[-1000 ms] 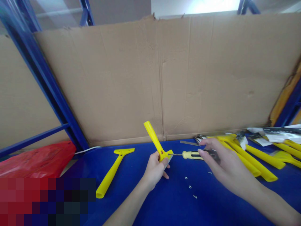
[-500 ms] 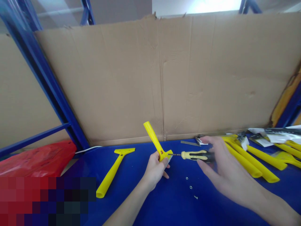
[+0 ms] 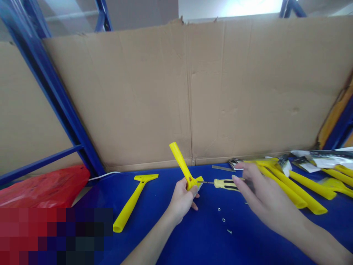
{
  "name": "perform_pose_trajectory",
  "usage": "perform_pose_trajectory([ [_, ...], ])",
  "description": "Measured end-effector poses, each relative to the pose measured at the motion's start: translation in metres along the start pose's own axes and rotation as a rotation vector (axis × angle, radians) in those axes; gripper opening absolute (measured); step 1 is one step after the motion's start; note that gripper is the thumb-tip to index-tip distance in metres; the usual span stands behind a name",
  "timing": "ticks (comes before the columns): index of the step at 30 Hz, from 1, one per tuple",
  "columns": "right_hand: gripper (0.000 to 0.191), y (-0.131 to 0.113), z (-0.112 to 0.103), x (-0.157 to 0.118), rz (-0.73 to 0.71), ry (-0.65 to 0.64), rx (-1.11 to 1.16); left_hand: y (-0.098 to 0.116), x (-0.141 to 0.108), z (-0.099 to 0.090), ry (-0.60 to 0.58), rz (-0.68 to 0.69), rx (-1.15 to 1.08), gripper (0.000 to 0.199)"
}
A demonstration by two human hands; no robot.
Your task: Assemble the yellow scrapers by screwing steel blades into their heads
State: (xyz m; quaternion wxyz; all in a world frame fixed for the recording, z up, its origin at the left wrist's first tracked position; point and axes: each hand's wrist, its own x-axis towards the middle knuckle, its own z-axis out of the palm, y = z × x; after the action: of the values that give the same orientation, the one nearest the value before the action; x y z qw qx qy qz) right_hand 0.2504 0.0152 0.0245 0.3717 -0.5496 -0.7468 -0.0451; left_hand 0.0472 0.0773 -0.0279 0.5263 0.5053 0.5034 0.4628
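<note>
My left hand [image 3: 183, 200] grips a yellow scraper [image 3: 180, 160] by its head, with the handle pointing up and to the left. A screwdriver [image 3: 226, 184] lies level, its tip touching the scraper head. Its cream and black handle is in my right hand [image 3: 257, 193], fingers and thumb closed around the rear end. On the blue table below are two small nuts [image 3: 223, 220] and a screw [image 3: 229, 231]. A second yellow scraper [image 3: 132, 202] lies to the left of my left hand.
Several yellow scrapers [image 3: 298, 187] and packets [image 3: 331, 160] lie on the right of the blue table [image 3: 193, 239]. A thin metal strip [image 3: 223, 168] rests near the cardboard wall [image 3: 138, 103]. A red bag [image 3: 55, 186] is at the left.
My right hand's thumb and fingers have shifted on the screwdriver handle, covering more of its rear end. My left hand and the scraper have hardly moved.
</note>
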Motion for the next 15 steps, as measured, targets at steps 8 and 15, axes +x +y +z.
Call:
perform_pose_trajectory([
  [8, 0.033, -0.0027, 0.0003, 0.0008, -0.01, -0.009, 0.057, 0.0005, -0.0009, -0.0002, -0.026, 0.007, 0.066, 0.014],
  [15, 0.044, -0.0055, -0.0015, -0.0004, -0.063, 0.017, 0.083, 0.0017, -0.0007, -0.0007, -0.017, 0.004, 0.073, 0.014],
])
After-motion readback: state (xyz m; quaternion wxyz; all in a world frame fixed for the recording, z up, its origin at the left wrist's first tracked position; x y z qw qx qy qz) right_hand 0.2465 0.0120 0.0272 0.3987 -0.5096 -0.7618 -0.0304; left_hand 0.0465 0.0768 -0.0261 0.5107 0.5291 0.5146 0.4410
